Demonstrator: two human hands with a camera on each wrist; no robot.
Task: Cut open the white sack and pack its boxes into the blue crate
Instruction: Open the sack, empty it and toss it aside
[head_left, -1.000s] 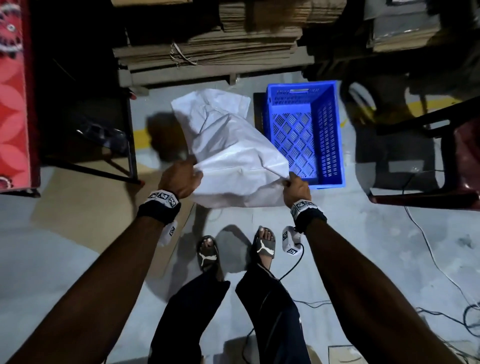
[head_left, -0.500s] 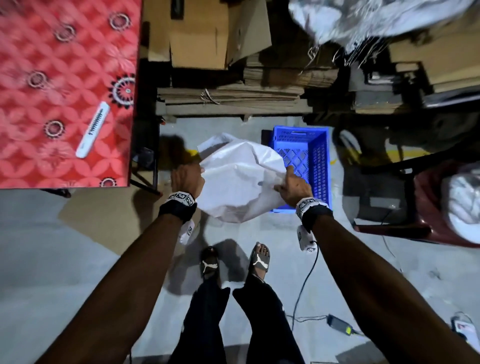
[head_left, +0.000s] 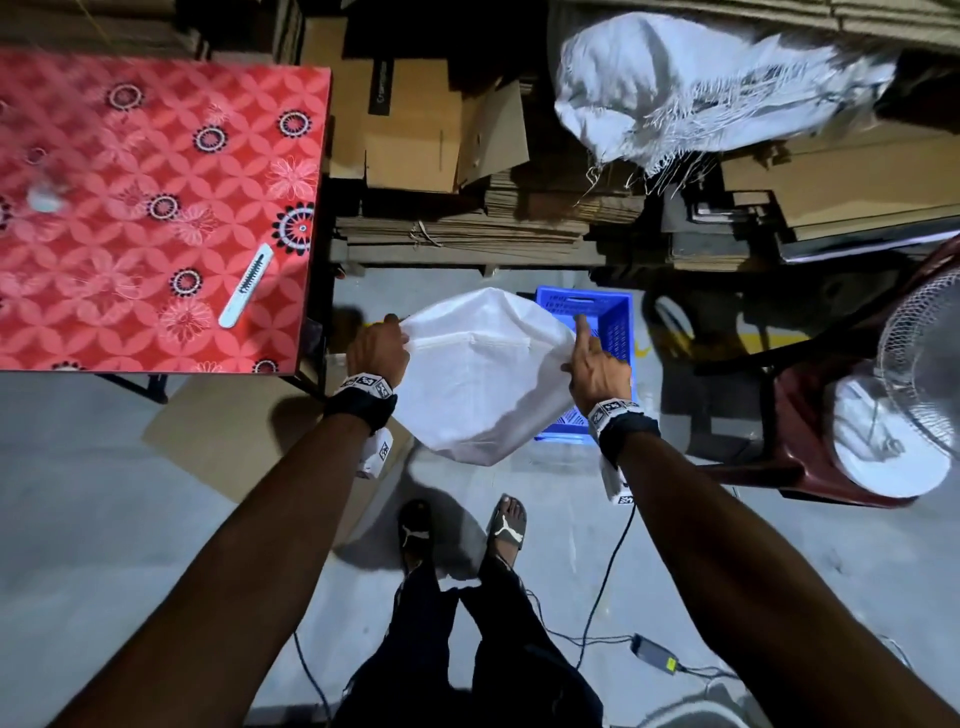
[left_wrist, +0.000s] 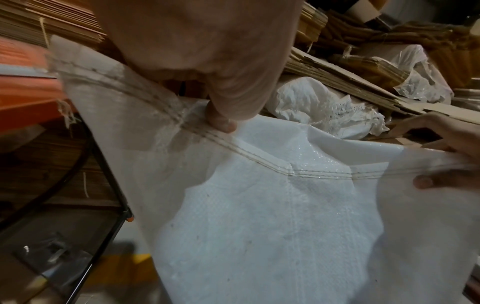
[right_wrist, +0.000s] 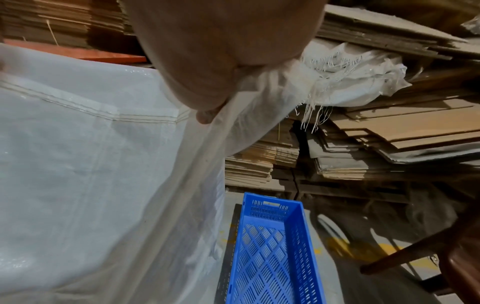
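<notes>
I hold the white woven sack (head_left: 483, 374) off the floor between both hands, its stitched seam across the top. My left hand (head_left: 379, 348) grips the seam's left end; the left wrist view shows its thumb (left_wrist: 221, 121) pressed on the stitching. My right hand (head_left: 595, 364) pinches the sack's right edge with the index finger stretched out, and its fingertip (right_wrist: 205, 117) shows in the right wrist view. The blue crate (head_left: 615, 322) stands on the floor behind and right of the sack, with nothing in it (right_wrist: 270, 209). The boxes are hidden.
A white cutter (head_left: 245, 286) lies on the red patterned table (head_left: 130, 208) at left. Stacked cardboard (head_left: 467, 234) carries another frayed white sack (head_left: 701, 93). A dark red chair (head_left: 810, 441) and a fan (head_left: 924, 364) stand right. Cable and adapter (head_left: 652, 649) lie by my feet.
The sack has come up off the floor and now hangs between my hands. My right hand shifted up along its right edge and its index finger straightened.
</notes>
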